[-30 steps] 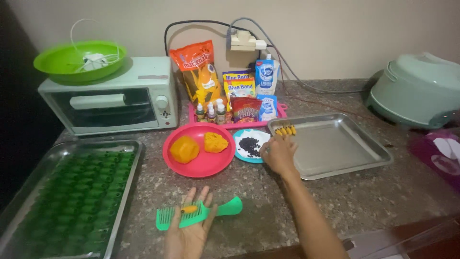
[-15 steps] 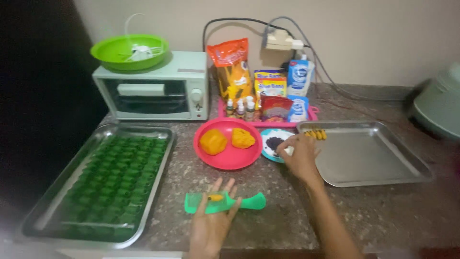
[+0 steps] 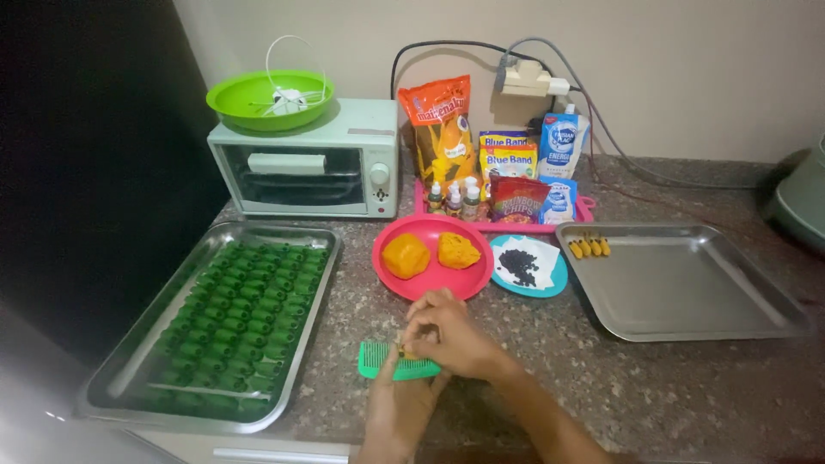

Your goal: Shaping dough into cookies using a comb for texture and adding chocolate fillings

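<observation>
My left hand holds a green comb flat above the counter's front edge. My right hand lies over the comb, with its fingertips pinched on a small orange dough piece against the comb's teeth. Just beyond the hands stands a red plate with two orange dough lumps. To its right is a small blue plate with dark chips. The steel tray on the right has several small ridged orange pieces in its far left corner.
A steel tray on the left is filled with rows of green ridged pieces. Behind stand a pale toaster oven with a green bowl on top, and a pink tray of packets and small bottles. Cables run along the wall.
My right hand has come back from the right steel tray to the comb in my left hand. The view has shifted, and the comb now sits closer under both hands.
</observation>
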